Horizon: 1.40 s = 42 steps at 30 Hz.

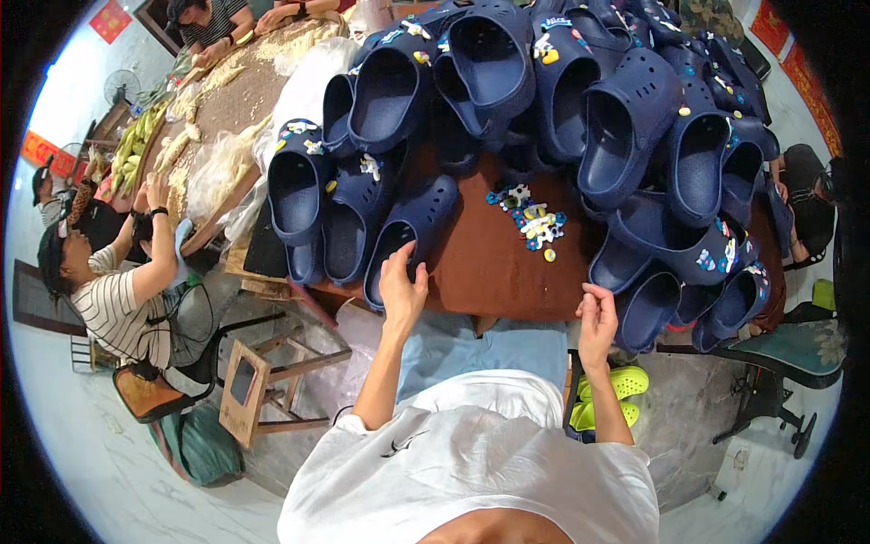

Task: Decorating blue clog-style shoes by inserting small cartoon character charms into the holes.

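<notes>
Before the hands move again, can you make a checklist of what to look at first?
1. Left hand on the dark blue clog at the table edge: ok.
2. Right hand holding something: cannot tell.
3. Pile of small colourful charms lying between the hands on the brown table: ok.
4. Heap of clogs steady: cannot tell.
5. Seated person in striped shirt apart from both hands: ok.

Navy clogs (410, 238), brown table (494, 263), multicoloured charms (535, 222)
</notes>
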Each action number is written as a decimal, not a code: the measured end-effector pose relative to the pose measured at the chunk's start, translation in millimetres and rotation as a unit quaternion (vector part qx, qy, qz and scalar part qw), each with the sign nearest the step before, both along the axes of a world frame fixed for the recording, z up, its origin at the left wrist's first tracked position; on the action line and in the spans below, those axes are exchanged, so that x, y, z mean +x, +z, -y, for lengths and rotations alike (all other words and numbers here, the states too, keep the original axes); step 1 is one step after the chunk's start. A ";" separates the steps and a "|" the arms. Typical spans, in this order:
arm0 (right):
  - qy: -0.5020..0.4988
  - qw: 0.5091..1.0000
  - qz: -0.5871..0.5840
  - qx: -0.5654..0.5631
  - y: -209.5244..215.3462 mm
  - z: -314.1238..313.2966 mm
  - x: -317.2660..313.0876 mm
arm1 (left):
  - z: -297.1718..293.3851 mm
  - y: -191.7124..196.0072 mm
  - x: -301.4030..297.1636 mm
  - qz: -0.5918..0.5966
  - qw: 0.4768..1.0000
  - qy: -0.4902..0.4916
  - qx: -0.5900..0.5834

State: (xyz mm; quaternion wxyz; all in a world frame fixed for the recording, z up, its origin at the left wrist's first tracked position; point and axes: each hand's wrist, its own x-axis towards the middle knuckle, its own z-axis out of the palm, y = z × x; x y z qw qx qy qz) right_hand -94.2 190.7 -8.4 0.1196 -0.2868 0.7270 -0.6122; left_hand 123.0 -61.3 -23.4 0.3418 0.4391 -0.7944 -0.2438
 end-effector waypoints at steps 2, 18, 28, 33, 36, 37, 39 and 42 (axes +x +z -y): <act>0.000 1.000 0.001 -0.003 -3.7 7.1 4.2 | 5.5 -2.6 1.5 0.024 1.000 0.004 0.002; 0.176 0.839 0.440 -0.267 29.5 9.3 -1.9 | -9.0 -15.4 -18.6 -0.168 0.983 -0.035 0.059; 0.105 0.936 0.307 -0.136 31.4 7.0 35.4 | -98.9 35.9 -21.6 -0.106 0.972 -0.205 0.048; 0.057 0.930 0.337 -0.138 13.8 -0.7 54.9 | -129.0 32.9 -18.3 -0.061 0.938 -0.342 -0.023; 0.049 0.934 0.330 -0.130 7.3 -10.9 58.1 | -128.3 30.2 -20.0 -0.061 0.936 -0.346 -0.027; 0.050 0.935 0.327 -0.132 6.6 -13.6 58.3 | -125.0 28.8 -20.3 -0.058 0.936 -0.345 -0.038; -0.010 0.949 0.291 -0.123 7.4 -18.4 57.1 | -114.0 22.1 -18.4 -0.080 0.945 -0.315 -0.037; -0.041 0.967 0.225 -0.110 -0.9 -28.6 49.5 | -87.6 11.6 -14.1 -0.100 0.970 -0.222 -0.008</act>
